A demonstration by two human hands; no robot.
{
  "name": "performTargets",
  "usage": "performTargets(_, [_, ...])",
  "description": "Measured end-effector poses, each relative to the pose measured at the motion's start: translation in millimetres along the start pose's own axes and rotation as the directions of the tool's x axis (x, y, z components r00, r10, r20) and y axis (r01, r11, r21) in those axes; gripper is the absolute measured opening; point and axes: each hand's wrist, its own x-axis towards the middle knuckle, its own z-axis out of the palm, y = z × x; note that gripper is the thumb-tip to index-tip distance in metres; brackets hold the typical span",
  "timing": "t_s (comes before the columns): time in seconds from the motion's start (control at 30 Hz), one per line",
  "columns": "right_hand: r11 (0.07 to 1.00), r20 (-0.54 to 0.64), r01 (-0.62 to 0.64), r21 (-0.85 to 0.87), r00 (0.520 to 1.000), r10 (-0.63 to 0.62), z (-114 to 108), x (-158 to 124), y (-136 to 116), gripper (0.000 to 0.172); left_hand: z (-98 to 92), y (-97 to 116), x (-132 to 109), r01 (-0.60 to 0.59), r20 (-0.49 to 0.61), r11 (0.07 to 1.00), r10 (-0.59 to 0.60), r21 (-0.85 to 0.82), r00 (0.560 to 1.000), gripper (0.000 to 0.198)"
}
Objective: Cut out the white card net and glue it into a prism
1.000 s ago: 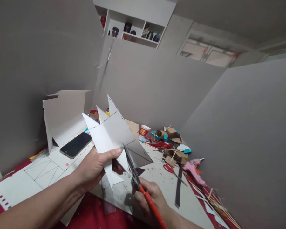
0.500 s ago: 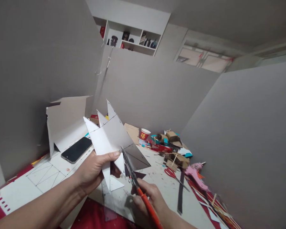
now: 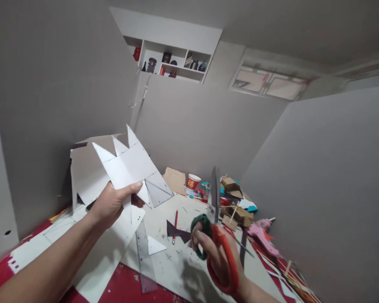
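Card [image 3: 129, 168] with pointed flaps sits clenched in my left hand [image 3: 112, 204], raised at the left; my right hand [image 3: 213, 252] grips the scissors [image 3: 214, 191], blades shut and pointing up, well apart to the card's right and nearer me

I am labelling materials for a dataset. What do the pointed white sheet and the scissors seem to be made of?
The pointed white sheet in the left hand looks like thin matte card: it keeps sharp creases and stands stiff. The scissors in the right hand have shiny grey blades, probably steel, and smooth orange and green loops, likely plastic.
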Motion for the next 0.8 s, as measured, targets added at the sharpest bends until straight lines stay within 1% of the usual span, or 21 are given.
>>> performTargets(0.07, [0.999,0.014,0.008,0.044,1.0,-0.009,-1.0,6.2,-17.0,0.025,1.3,-5.2,-0.7,0.032,0.112,0.997,-0.04,0.073,0.993,0.015])
performTargets(0.17, [0.994,0.057,-0.019,0.105,0.998,0.013,2.7,13.2,-35.0,0.024,4.3,-12.9,-3.4,0.05,0.26,0.98,-0.1,0.194,0.96,0.017])
performTargets(0.23, [0.996,0.089,-0.033,0.086,0.996,0.025,7.3,14.6,-41.0,0.023,6.5,-16.5,-5.9,0.061,0.324,0.969,-0.139,0.24,0.936,0.019])
performTargets(0.3, [0.997,0.115,-0.036,0.065,0.993,0.028,11.5,13.6,-43.1,0.022,8.2,-18.7,-8.0,0.071,0.363,0.963,-0.165,0.259,0.917,0.021])
performTargets(0.43, [0.998,0.158,-0.004,0.062,0.987,-0.006,15.4,9.5,-39.5,0.021,9.2,-20.5,-9.2,0.094,0.38,0.96,-0.194,0.265,0.904,0.023])
performTargets(0.5, [0.998,0.16,0.016,0.059,0.987,-0.025,15.7,8.3,-36.4,0.022,9.4,-19.9,-9.5,0.1,0.388,0.96,-0.199,0.261,0.9,0.023])
performTargets(0.7, [0.997,0.101,0.044,0.065,0.994,-0.05,18.6,9.5,-35.6,0.022,13.4,-16.1,-13.9,0.071,0.375,0.959,-0.175,0.276,0.91,0.021])
performTargets(0.8, [0.999,0.097,0.044,-0.017,0.994,-0.042,22.7,10.6,-43.0,0.02,14.8,-17.8,-15.3,0.103,0.374,0.957,-0.203,0.271,0.905,0.019])
